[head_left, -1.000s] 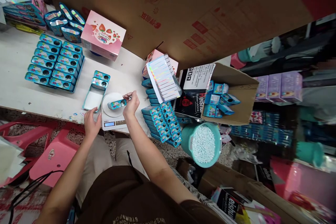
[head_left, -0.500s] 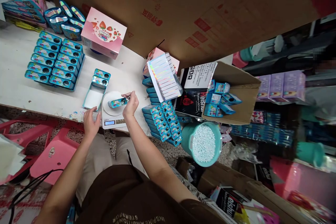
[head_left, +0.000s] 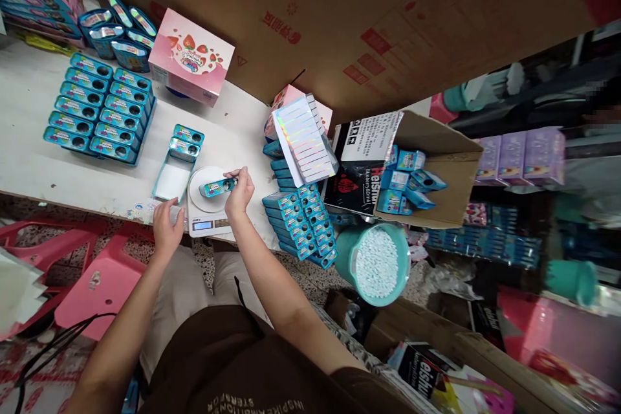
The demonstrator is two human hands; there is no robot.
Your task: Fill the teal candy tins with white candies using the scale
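As the right hand [head_left: 239, 193] pinches a tin [head_left: 217, 187] over the scale [head_left: 206, 225], the left hand [head_left: 167, 228] is open.

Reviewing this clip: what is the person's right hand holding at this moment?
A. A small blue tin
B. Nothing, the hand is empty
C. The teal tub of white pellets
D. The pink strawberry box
A. The right hand pinches a small blue tin by its end, over the round platter of the digital scale.
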